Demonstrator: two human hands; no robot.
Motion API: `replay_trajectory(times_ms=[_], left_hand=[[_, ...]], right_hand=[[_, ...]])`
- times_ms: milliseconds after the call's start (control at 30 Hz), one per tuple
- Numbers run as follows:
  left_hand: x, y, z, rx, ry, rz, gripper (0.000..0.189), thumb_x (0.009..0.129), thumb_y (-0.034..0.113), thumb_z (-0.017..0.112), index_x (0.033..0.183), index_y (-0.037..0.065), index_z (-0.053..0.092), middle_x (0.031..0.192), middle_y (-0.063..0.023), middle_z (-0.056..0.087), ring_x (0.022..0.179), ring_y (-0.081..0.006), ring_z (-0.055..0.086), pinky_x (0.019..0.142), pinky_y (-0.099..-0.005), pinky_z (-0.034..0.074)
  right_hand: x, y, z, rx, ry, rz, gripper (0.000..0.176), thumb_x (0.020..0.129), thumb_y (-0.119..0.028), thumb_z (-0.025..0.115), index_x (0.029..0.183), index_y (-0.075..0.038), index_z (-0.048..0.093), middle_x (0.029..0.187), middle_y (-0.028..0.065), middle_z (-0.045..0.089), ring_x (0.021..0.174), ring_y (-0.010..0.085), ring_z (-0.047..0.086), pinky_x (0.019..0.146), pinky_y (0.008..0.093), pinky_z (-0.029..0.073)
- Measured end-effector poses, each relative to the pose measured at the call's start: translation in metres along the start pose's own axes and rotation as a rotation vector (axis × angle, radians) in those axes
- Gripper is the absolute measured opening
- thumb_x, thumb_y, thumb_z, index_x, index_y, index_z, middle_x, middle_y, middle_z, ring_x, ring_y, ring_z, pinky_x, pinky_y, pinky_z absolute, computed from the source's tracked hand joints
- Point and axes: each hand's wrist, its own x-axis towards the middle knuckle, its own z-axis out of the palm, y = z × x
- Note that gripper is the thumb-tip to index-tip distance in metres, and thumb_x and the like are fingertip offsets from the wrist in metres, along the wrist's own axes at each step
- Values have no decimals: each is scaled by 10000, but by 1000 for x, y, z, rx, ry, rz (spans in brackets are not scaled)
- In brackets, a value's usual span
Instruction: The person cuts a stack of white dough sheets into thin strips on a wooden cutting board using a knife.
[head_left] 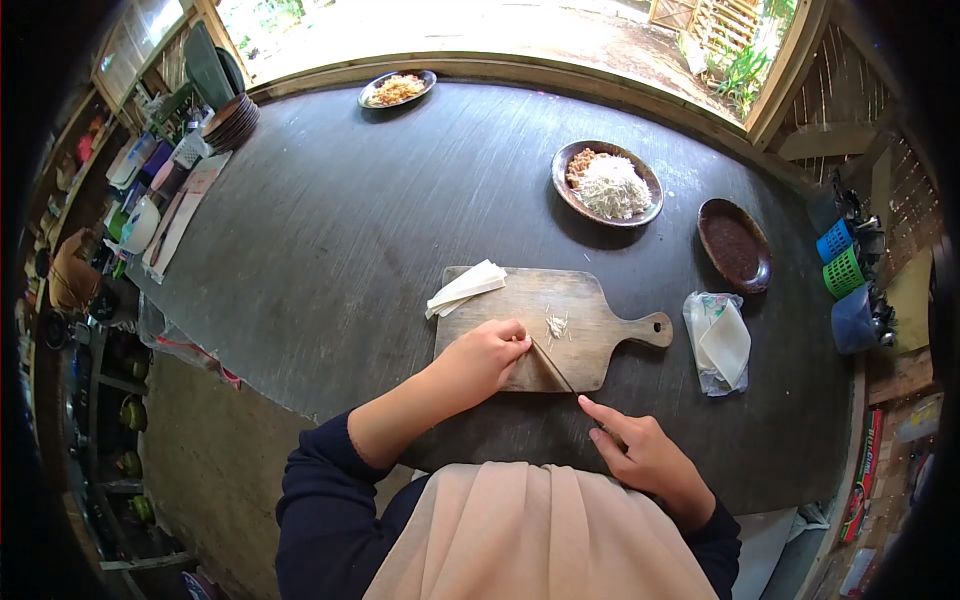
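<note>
My right hand [640,450] is closed around the handle of a knife [555,367], whose thin blade slants up and left across the wooden cutting board [580,295]. Close by the blade tip, my left hand [490,350] presses its fingers together on the board. Whatever they pinch is mostly hidden; only a pale bit shows. Just right of these fingers lies a little heap of fine white shreds [557,326]. Flat white strips [468,287] are stacked at the board's upper left corner, partly overhanging its edge.
Beyond the board stands a bowl [655,205] of white shreds and brown bits. To the right are an oval brown dish [735,245] and a plastic packet with white sheets [722,343]. A plate of food [397,90] sits far back; stacked plates [232,122] stand left.
</note>
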Motion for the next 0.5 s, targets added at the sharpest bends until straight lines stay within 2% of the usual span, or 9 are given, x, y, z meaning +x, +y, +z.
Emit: replay_trajectory(times_ms=[367, 433, 500], left_hand=[[-1, 2, 0, 20, 0, -1, 181, 861, 34, 609, 1018, -35, 665, 1032, -118, 597, 968, -299, 600, 869, -368, 499], [-1, 2, 0, 23, 0, -5, 187, 853, 26, 607, 1018, -37, 665, 1032, -121, 597, 973, -300, 599, 872, -368, 498], [-1, 2, 0, 29, -1, 0, 192, 846, 23, 606, 1018, -37, 665, 1033, -121, 597, 976, -301, 598, 873, -369, 498]], right_hand=[[2, -1, -1, 12, -9, 11, 416, 915, -40, 595, 1331, -39, 568, 620, 152, 565, 477, 170, 501, 525, 300, 447], [3, -2, -2, -2, -64, 47, 427, 911, -41, 587, 1335, -24, 544, 737, 217, 637, 594, 343, 632, 589, 383, 496], [4, 0, 2, -6, -59, 33, 424, 915, -39, 580, 1337, -20, 540, 737, 219, 637, 605, 351, 635, 596, 388, 498]])
